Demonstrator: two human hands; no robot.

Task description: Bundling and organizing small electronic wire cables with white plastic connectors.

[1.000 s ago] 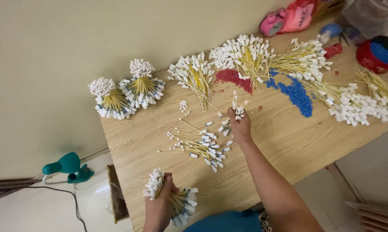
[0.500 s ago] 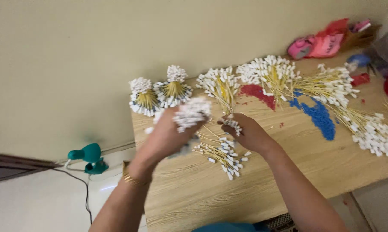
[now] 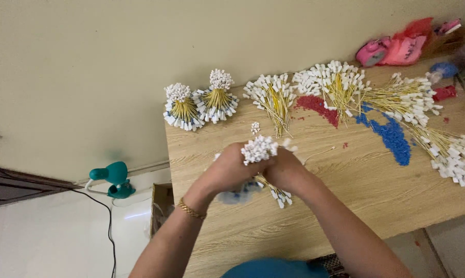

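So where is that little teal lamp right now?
In the head view the teal lamp is at the left, off the wooden table, below its left edge near the wall, with a black cable running beside it.

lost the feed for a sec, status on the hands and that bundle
Left hand and right hand both closed on bundle of white-tipped yellow sticks, raised over wooden table. Loose sticks lying just beneath. Nothing blocking.
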